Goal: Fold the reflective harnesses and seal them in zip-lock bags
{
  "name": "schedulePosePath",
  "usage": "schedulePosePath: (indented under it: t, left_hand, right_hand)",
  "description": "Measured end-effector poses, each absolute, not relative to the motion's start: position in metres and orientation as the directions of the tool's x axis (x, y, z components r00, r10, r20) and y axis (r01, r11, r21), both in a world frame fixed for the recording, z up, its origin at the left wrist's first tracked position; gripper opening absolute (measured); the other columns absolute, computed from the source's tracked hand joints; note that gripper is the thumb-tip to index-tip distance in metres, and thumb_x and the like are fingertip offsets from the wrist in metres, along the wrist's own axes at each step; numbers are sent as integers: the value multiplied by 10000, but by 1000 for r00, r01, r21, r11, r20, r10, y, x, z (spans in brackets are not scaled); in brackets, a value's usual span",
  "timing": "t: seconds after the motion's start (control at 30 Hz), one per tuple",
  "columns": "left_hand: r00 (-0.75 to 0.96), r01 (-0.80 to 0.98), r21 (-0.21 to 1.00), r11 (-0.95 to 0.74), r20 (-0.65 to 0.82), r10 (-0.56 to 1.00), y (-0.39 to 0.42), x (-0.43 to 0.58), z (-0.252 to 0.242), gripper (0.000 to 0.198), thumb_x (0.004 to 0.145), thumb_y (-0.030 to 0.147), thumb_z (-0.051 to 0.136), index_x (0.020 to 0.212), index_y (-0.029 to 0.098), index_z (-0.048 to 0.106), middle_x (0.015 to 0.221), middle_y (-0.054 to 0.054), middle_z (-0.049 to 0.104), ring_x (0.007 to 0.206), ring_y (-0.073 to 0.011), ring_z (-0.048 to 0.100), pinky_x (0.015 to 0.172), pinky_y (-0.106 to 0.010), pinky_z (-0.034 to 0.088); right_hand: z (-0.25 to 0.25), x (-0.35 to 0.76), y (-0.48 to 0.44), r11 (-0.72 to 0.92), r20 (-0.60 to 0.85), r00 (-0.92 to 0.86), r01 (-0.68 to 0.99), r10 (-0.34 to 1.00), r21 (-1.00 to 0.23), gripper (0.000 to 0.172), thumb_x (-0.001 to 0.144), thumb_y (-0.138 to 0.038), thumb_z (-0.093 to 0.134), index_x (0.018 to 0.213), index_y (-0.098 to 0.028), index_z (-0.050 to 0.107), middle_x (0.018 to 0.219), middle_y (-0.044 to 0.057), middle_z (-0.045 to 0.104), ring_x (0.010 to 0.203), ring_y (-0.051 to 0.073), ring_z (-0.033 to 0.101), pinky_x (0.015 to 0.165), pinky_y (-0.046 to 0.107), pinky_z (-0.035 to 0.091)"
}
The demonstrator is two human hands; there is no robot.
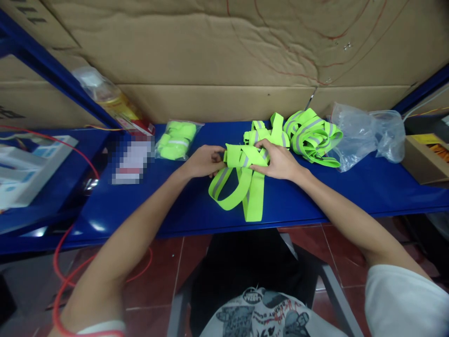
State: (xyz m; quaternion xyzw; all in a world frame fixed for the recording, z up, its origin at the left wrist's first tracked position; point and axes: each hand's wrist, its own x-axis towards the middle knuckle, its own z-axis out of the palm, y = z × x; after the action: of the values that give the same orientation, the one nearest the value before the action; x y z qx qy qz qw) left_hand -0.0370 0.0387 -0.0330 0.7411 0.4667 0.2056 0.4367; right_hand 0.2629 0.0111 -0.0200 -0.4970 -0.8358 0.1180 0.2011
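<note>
Between both hands, above the blue shelf, is a neon-yellow reflective strap (pixel 239 157) with a grey stripe, partly folded into a flat bundle. Two loops of it hang down towards the shelf's front edge. My left hand (pixel 208 160) pinches the bundle's left end, its fingertips partly hidden behind the strap. On the right side my right hand (pixel 277 160) grips the bundle, thumb in front and index finger along the top. Just behind lies more strap (pixel 280 133), and a larger tangled heap of straps (pixel 312 135) sits to its right.
A clear bag of folded neon straps (pixel 176 139) lies left of my hands. Farther left are a bottle (pixel 108 96) and a blurred-out white item (pixel 131 161). Crumpled clear plastic bags (pixel 365 135) and a cardboard box (pixel 426 159) stand right. Cardboard (pixel 210 56) backs the blue shelf (pixel 301 201).
</note>
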Motion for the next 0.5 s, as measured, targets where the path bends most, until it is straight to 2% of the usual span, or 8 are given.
schedulePosePath:
  t: [0.13,0.23,0.3,0.4,0.5]
  left_hand:
    - [507,461,879,-119,-151,848,34,-37,-25,494,824,273,789,1236,239,520,640,50,694,441,-157,640,407,-233,483]
    - [489,386,915,-121,-92,868,28,-36,-15,361,895,388,794,1023,259,482,556,84,607,374,-102,518,374,-193,352]
    - [544,339,925,-173,-43,838,23,-36,-8,412,957,544,729,831,238,485,496,69,540,354,-82,444,372,-204,316]
    - [711,364,905,-222,-115,694,14,-33,-2,572,919,665,746,646,206,543,497,14,562,386,-104,519,395,-227,368]
    - [764,476,847,-236,-266,588,8,-28,-3,512,840,577,863,605,200,608,478,-2,587,408,-145,608,402,-221,401]
  right_hand:
    - [-21,265,11,485,262,-415,811,871,-327,718,851,-572,763,1424,-175,592,1065,118,777,747,274,658,633,366,431]
    - [-22,264,9,515,304,-435,811,848,-277,747,906,-582,708,1539,-209,573,1278,146,762,844,306,707,676,389,487]
    - [-23,262,7,515,314,-437,824,843,-237,718,929,-597,686,1537,-226,596,1308,140,753,813,294,702,646,377,477]
    - [-23,259,5,496,343,-421,853,839,-166,666,945,-588,679,1503,-230,619,1313,137,740,759,270,673,577,345,415]
    - [-24,255,2,464,355,-403,880,843,-102,620,962,-553,673,1487,-228,624,1333,155,716,772,272,666,547,338,358]
